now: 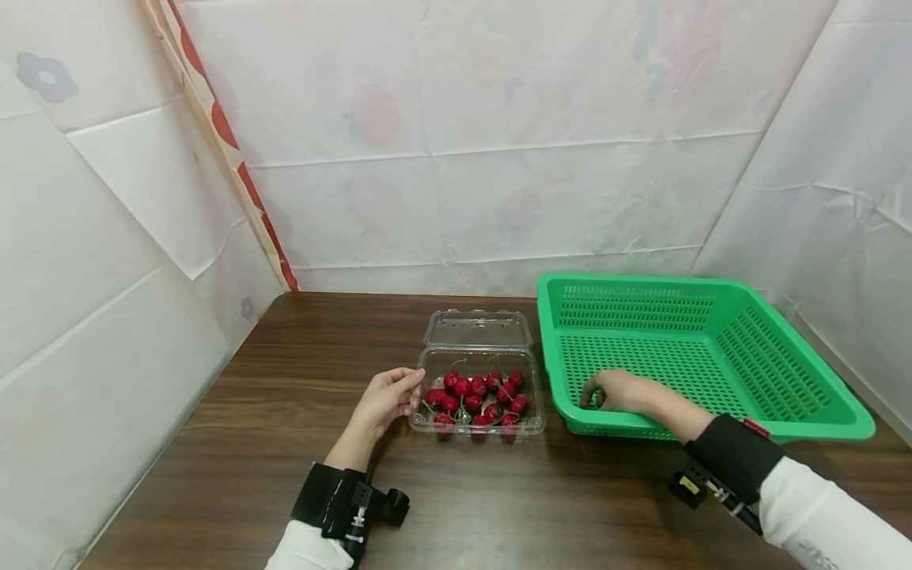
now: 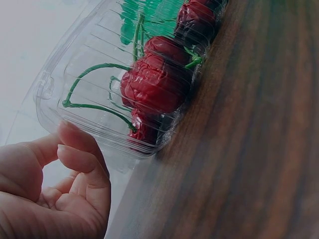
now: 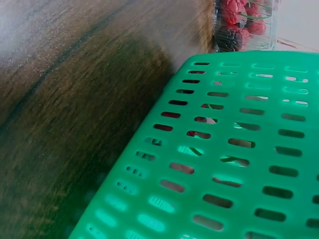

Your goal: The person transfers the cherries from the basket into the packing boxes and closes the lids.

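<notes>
My left hand [image 1: 385, 400] holds the left edge of a clear plastic clamshell box [image 1: 536, 396], with fingertips [image 2: 72, 132] at its rim. Several red cherries [image 1: 478, 386] with green stems lie in the box, and its lid [image 1: 477, 328] is folded back. To the right, my right hand [image 1: 620, 391] reaches over the front rim of a green plastic basket [image 1: 684, 360], fingers curled down in its front left corner. Through the basket's slots in the right wrist view, a red cherry [image 3: 198, 135] and bits of green stem show at the fingers; the basket wall hides the rest.
Both containers stand side by side on a dark wooden table [image 1: 285, 412]. White patterned sheets [image 1: 456, 198] hang behind the table and along both sides. The basket's right end comes close to the right-hand sheet.
</notes>
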`<state>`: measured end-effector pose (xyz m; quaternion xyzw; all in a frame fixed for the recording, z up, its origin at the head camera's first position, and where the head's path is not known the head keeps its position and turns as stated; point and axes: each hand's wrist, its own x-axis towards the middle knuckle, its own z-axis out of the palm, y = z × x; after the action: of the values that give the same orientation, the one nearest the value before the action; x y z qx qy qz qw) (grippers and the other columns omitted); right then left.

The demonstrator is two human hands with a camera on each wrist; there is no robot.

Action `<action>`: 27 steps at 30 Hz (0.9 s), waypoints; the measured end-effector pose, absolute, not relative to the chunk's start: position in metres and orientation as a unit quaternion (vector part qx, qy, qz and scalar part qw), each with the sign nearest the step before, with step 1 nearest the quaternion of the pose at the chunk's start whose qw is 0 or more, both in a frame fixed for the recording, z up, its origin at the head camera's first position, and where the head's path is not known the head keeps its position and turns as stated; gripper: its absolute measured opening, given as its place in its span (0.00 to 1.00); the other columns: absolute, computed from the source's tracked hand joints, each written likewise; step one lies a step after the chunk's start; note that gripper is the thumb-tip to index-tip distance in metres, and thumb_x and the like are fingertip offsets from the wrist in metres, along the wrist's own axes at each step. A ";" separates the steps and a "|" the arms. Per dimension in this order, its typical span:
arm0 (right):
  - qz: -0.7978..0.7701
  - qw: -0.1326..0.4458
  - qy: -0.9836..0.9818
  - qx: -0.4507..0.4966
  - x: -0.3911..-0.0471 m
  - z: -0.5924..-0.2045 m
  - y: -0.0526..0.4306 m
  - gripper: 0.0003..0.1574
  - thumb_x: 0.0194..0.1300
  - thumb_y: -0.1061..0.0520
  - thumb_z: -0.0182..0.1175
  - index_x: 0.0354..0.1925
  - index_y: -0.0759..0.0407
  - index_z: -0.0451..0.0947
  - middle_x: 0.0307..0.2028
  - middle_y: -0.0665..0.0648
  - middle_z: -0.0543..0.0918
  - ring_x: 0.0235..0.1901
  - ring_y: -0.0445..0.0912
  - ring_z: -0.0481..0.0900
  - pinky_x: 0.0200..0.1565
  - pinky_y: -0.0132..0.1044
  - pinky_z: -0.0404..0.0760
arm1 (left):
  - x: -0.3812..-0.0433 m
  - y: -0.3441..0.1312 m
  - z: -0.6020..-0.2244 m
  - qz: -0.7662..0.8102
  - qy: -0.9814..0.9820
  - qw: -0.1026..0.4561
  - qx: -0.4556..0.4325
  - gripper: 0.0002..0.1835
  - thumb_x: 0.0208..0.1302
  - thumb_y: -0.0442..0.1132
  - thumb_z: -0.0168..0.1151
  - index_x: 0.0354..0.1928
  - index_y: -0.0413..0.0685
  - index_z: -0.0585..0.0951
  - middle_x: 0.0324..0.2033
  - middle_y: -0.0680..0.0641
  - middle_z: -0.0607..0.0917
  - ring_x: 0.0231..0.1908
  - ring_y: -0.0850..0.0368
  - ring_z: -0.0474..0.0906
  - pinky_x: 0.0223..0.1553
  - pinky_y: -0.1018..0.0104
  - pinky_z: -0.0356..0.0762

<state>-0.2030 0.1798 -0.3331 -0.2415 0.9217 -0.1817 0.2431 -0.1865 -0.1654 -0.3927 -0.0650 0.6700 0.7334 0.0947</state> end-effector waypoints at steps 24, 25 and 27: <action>-0.166 0.237 0.920 -0.263 -0.204 -0.332 0.180 0.12 0.53 0.74 0.55 0.33 0.63 0.79 0.32 0.56 0.78 0.29 0.47 0.75 0.27 0.35 0.74 | -0.186 -0.165 -0.393 0.734 0.670 0.092 -0.062 0.12 0.63 0.39 0.54 0.35 0.33 0.71 0.17 0.51 0.72 0.15 0.62 0.66 0.17 0.73 0.65; -0.166 0.232 0.921 -0.266 -0.204 -0.332 0.180 0.12 0.53 0.74 0.56 0.33 0.63 0.79 0.32 0.56 0.78 0.29 0.47 0.75 0.27 0.35 0.74 | -0.186 -0.165 -0.393 0.734 0.670 0.092 -0.062 0.12 0.63 0.39 0.54 0.35 0.33 0.71 0.17 0.51 0.72 0.15 0.62 0.66 0.17 0.73 0.65; -0.166 0.221 0.922 -0.272 -0.203 -0.331 0.180 0.10 0.53 0.72 0.57 0.32 0.62 0.80 0.32 0.55 0.78 0.28 0.46 0.75 0.27 0.35 0.74 | -0.186 -0.165 -0.394 0.734 0.670 0.091 -0.061 0.12 0.63 0.39 0.54 0.35 0.33 0.71 0.17 0.51 0.72 0.15 0.62 0.67 0.17 0.73 0.65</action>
<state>-0.2034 0.1802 -0.3313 -0.2717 0.9218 -0.1659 0.2214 -0.1857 -0.1654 -0.3935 -0.0608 0.6703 0.7340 0.0910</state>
